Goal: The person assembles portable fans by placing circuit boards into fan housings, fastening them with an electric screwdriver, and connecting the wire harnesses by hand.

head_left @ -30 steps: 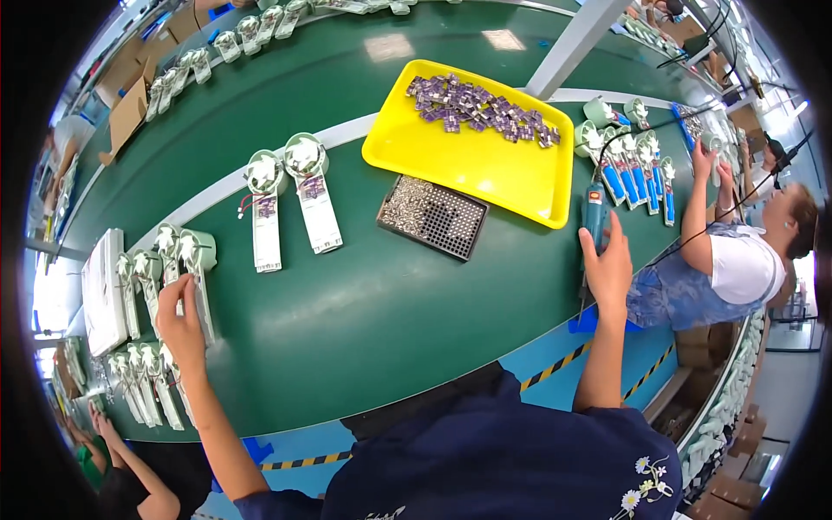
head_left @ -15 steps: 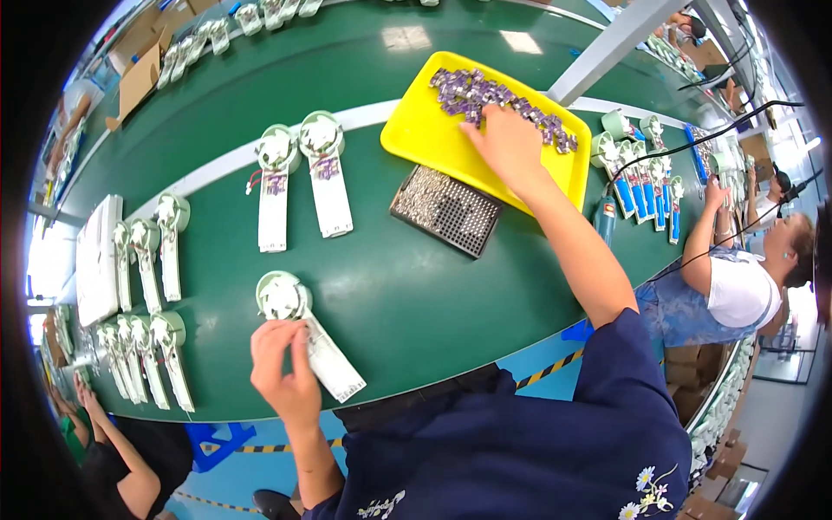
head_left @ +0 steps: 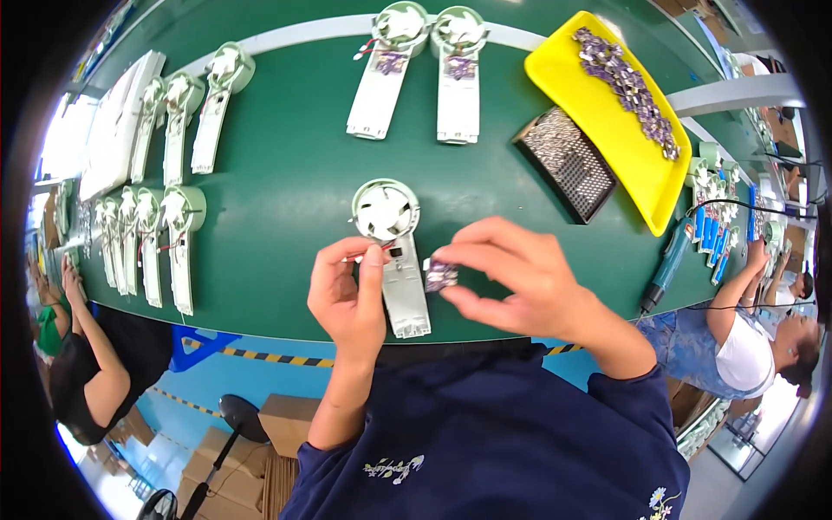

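A handheld fan housing [head_left: 404,299] with an open white handle and a pale green round head [head_left: 386,209] lies on the bench in front of me. My left hand [head_left: 348,295] is closed at its left side, thumb and forefinger pinching thin red wires [head_left: 357,256] near the neck. Between the fingertips of my right hand [head_left: 518,282] is a small purple circuit board [head_left: 440,275], held just right of the handle. Two more fan housings [head_left: 376,97] [head_left: 458,106] lie beyond, each with a purple board near its neck.
A yellow tray [head_left: 607,143] of purple boards stands at the right, beside a black perforated box [head_left: 568,165] of small metal parts. A teal electric screwdriver [head_left: 669,269] lies near the right edge. Several fan housings [head_left: 178,251] stand at the left. Co-workers sit on both sides.
My right hand has left the yellow tray and come to the fan housing with a purple board. My left hand stays at the housing, now pinching its red wires. The view has shifted.
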`<state>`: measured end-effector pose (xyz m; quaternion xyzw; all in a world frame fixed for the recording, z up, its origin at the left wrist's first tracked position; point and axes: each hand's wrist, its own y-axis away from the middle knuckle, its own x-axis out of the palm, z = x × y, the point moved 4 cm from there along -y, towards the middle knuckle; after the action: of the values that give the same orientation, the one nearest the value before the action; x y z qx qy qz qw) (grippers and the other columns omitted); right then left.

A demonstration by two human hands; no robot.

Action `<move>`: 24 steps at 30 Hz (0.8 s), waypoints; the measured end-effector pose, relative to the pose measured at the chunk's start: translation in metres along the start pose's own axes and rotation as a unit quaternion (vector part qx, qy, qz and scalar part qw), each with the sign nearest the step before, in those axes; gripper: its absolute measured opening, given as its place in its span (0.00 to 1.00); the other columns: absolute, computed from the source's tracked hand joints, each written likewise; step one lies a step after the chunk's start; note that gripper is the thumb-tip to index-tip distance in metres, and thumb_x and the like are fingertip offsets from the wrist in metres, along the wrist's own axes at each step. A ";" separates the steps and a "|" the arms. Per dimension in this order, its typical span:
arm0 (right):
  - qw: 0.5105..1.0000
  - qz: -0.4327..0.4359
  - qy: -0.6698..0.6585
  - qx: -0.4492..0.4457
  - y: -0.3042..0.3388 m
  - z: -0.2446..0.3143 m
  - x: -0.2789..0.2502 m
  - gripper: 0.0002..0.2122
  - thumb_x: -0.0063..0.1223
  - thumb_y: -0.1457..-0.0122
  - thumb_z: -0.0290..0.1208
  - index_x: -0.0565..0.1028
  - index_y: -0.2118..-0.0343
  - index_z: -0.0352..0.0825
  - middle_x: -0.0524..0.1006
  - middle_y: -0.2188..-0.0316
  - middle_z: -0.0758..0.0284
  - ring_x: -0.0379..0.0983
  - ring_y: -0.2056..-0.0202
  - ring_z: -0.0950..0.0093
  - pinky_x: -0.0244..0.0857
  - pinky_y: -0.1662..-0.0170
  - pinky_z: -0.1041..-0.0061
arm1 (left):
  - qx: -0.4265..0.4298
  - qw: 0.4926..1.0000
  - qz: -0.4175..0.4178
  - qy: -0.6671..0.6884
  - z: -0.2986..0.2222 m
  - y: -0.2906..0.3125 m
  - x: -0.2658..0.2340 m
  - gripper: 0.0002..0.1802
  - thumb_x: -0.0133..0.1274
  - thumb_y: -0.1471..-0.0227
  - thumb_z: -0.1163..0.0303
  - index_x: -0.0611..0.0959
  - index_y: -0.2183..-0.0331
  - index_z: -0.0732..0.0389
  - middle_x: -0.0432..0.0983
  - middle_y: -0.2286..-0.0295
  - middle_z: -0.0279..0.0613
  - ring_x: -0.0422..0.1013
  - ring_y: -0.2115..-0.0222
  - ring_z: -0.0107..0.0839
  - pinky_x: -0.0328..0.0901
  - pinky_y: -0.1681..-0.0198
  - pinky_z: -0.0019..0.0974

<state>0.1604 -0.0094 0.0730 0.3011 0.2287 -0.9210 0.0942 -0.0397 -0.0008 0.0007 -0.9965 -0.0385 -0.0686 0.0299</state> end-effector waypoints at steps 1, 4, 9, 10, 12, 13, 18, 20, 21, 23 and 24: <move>0.999 0.016 -0.014 0.026 -0.001 0.002 0.010 0.19 0.73 0.54 0.24 0.82 0.57 0.34 0.79 0.63 0.66 0.77 0.73 0.74 0.71 0.72 0.76 | 0.015 1.000 -0.006 -0.013 0.002 0.002 -0.001 0.07 0.56 0.40 0.83 0.79 0.58 0.70 0.79 0.64 0.42 0.76 0.65 0.25 0.70 0.59 0.29; 0.998 0.035 0.042 0.038 -0.007 0.000 0.028 0.19 0.73 0.54 0.25 0.82 0.56 0.37 0.79 0.63 0.67 0.77 0.73 0.74 0.71 0.73 0.76 | 0.017 0.999 -0.026 -0.018 0.003 0.001 -0.004 0.06 0.56 0.39 0.82 0.80 0.59 0.71 0.79 0.64 0.42 0.76 0.65 0.24 0.70 0.60 0.28; 0.987 0.072 0.112 0.087 -0.011 0.002 0.044 0.17 0.70 0.51 0.24 0.82 0.56 0.41 0.76 0.62 0.71 0.73 0.75 0.77 0.67 0.76 0.74 | -0.050 0.998 -0.020 0.015 0.007 -0.006 -0.010 0.06 0.55 0.37 0.79 0.79 0.59 0.71 0.78 0.64 0.40 0.76 0.66 0.22 0.70 0.63 0.23; 0.987 0.078 0.112 0.087 -0.011 0.004 0.046 0.17 0.70 0.51 0.24 0.82 0.56 0.41 0.76 0.62 0.71 0.73 0.75 0.77 0.67 0.76 0.74 | -0.053 0.998 -0.025 0.017 0.007 -0.006 -0.009 0.06 0.55 0.37 0.79 0.79 0.59 0.71 0.78 0.64 0.40 0.76 0.66 0.22 0.70 0.63 0.23; 0.981 0.078 0.141 0.105 -0.011 0.006 0.048 0.17 0.70 0.50 0.25 0.82 0.55 0.41 0.74 0.63 0.72 0.73 0.75 0.77 0.67 0.76 0.74 | -0.059 0.997 -0.038 0.020 0.006 -0.007 -0.008 0.06 0.55 0.36 0.78 0.79 0.58 0.71 0.78 0.66 0.41 0.76 0.66 0.21 0.71 0.64 0.24; 0.981 0.083 0.142 0.105 -0.011 0.006 0.049 0.17 0.70 0.50 0.25 0.82 0.55 0.41 0.74 0.63 0.72 0.73 0.75 0.77 0.67 0.76 0.74 | -0.061 0.997 -0.041 0.022 0.008 -0.007 -0.008 0.06 0.55 0.36 0.78 0.79 0.58 0.71 0.78 0.66 0.41 0.76 0.66 0.21 0.71 0.64 0.24; 0.978 0.086 0.152 0.113 -0.008 0.004 0.049 0.15 0.70 0.49 0.27 0.83 0.57 0.41 0.73 0.64 0.72 0.73 0.76 0.77 0.67 0.76 0.74 | -0.047 0.997 -0.027 -0.047 0.011 -0.005 -0.011 0.07 0.56 0.36 0.76 0.80 0.59 0.70 0.79 0.66 0.41 0.76 0.66 0.21 0.72 0.68 0.26; 0.975 0.095 0.173 0.101 -0.008 0.006 0.050 0.15 0.70 0.49 0.27 0.83 0.57 0.41 0.73 0.65 0.72 0.74 0.76 0.77 0.67 0.76 0.73 | -0.034 0.998 -0.029 -0.049 0.010 -0.005 -0.009 0.07 0.56 0.37 0.76 0.80 0.59 0.70 0.79 0.66 0.41 0.76 0.66 0.22 0.72 0.67 0.26; 0.972 0.100 0.194 0.089 -0.008 0.007 0.050 0.14 0.70 0.49 0.27 0.83 0.57 0.41 0.73 0.66 0.72 0.74 0.76 0.76 0.68 0.76 0.73 | -0.020 0.998 -0.029 -0.052 0.010 -0.005 -0.009 0.06 0.56 0.37 0.76 0.80 0.59 0.69 0.79 0.66 0.40 0.76 0.66 0.23 0.73 0.66 0.27; 0.974 0.096 0.188 0.085 -0.008 0.007 0.051 0.14 0.70 0.49 0.27 0.83 0.57 0.40 0.74 0.67 0.72 0.74 0.76 0.76 0.68 0.75 0.72 | -0.013 0.998 -0.024 -0.058 0.012 -0.005 -0.010 0.06 0.56 0.37 0.76 0.81 0.59 0.69 0.79 0.65 0.40 0.76 0.66 0.23 0.73 0.66 0.27; 0.976 0.091 0.181 0.081 -0.008 0.007 0.051 0.14 0.70 0.49 0.27 0.83 0.57 0.40 0.74 0.68 0.72 0.74 0.76 0.76 0.68 0.75 0.72 | -0.005 0.998 -0.017 -0.066 0.012 -0.005 -0.010 0.06 0.56 0.37 0.76 0.81 0.59 0.69 0.80 0.65 0.40 0.76 0.66 0.24 0.73 0.66 0.27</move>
<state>0.1139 -0.0078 0.0502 0.4890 0.1387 -0.8542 0.1096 -0.0479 0.0040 -0.0123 -0.9981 -0.0573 -0.0035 0.0208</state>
